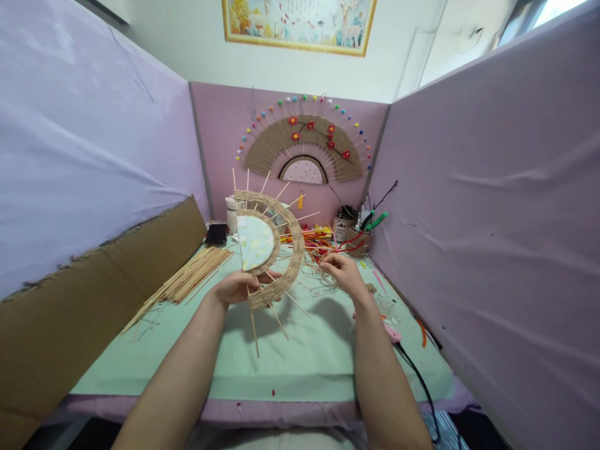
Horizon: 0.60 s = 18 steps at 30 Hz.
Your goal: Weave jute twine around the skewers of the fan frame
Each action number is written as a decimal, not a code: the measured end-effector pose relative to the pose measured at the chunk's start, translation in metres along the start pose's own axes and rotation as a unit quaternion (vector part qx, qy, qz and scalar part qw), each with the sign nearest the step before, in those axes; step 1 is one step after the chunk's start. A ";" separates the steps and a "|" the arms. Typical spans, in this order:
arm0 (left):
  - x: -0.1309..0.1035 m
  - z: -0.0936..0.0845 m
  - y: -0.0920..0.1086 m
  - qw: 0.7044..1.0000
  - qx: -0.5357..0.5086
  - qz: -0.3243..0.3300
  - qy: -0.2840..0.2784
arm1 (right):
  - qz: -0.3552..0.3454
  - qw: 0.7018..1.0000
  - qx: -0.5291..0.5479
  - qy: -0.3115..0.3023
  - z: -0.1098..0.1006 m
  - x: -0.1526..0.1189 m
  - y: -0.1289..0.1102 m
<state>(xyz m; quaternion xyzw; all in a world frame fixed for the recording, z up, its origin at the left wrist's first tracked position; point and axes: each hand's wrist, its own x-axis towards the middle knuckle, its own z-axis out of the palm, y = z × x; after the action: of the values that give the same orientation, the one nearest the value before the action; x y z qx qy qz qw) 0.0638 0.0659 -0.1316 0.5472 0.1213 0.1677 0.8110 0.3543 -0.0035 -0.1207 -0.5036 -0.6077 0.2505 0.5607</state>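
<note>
My left hand [240, 287] is closed on the lower part of a half-round woven fan [296, 250], held upright above the table. Thin sticks radiate from the fan, with twine woven across them in an outer band. At its centre is a pale half-disc [255, 242] with a floral pattern, edged by a narrower twine band. To the right of the fan, my right hand [342, 272] has its thumb and fingers pinched together on thin twine [323, 275]. Some loose twine lies on the table behind and below that hand.
Thin wooden sticks [197, 275] lie in a bundle at left, beside a cardboard panel [103, 269]. A phone [216, 234] is at the back. Right are a pot with green-handled pliers [375, 220] and a pink corded tool [392, 334]. A finished fan [262, 150] hangs on the back partition.
</note>
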 end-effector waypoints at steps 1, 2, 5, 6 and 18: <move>-0.002 0.000 0.000 1.000 -0.008 0.002 -0.018 | 0.005 1.000 0.017 -0.008 -0.001 -0.001 -0.001; -0.003 0.000 0.000 0.999 -0.015 0.004 -0.038 | 0.008 0.999 0.037 -0.019 -0.002 -0.001 -0.002; -0.005 0.002 0.000 0.996 -0.032 0.002 -0.085 | 0.019 0.995 0.091 -0.042 0.000 -0.003 -0.004; -0.005 0.003 -0.001 0.995 -0.036 -0.002 -0.093 | 0.022 0.993 0.104 -0.041 0.003 -0.003 -0.004; 0.001 0.008 -0.005 0.995 -0.015 -0.037 -0.096 | 0.114 0.944 0.308 -0.012 0.028 0.002 0.001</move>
<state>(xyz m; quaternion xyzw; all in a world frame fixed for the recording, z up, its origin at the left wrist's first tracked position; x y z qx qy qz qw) 0.0679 0.0579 -0.1334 0.5435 0.0603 0.0861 0.8328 0.3286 0.0065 -0.1280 -0.3695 -0.4459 0.4935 0.6489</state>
